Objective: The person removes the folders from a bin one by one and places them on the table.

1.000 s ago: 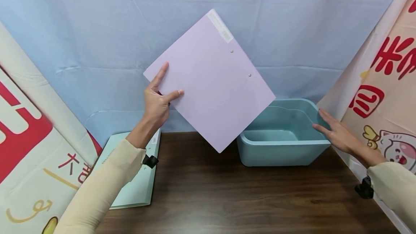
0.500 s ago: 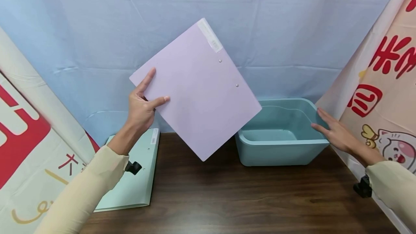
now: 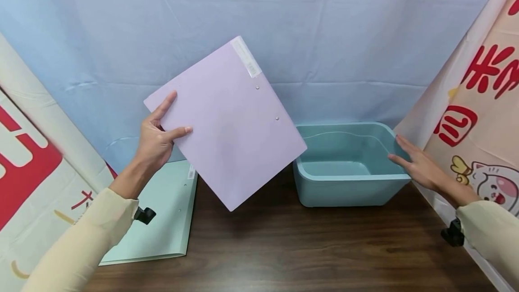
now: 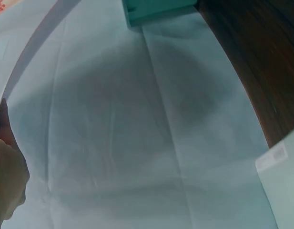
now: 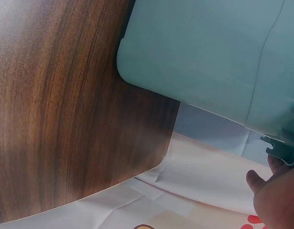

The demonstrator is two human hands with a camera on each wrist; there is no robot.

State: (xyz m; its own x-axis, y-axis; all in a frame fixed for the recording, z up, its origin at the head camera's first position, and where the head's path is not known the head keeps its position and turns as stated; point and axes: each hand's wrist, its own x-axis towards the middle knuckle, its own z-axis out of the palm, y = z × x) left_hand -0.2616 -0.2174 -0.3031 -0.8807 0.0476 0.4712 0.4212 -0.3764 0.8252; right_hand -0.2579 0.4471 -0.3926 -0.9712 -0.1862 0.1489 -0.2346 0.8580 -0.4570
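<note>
My left hand (image 3: 156, 141) grips a lilac file folder (image 3: 231, 125) by its left corner, the thumb and one finger lying on the face toward me. The folder hangs tilted above the table, with a barcode label near its top corner and two rivets along its right edge. In the left wrist view the folder (image 4: 37, 43) shows only as a thin curved edge beside the hand (image 4: 8, 176). My right hand (image 3: 421, 166) rests at the right rim of a blue-green plastic bin (image 3: 348, 190), fingers extended; some fingers are hidden. Nothing shows inside the bin.
A mint-green file folder (image 3: 162, 220) lies flat on the left of the dark wooden table (image 3: 284, 247), partly behind my left arm. A pale blue cloth (image 3: 243, 8) hangs at the back. Printed banners stand at both sides.
My left hand has moved left and slightly down with the lilac folder, away from over the bin and nearer the mint-green folder. The right hand and bin stay nearly where they were.
</note>
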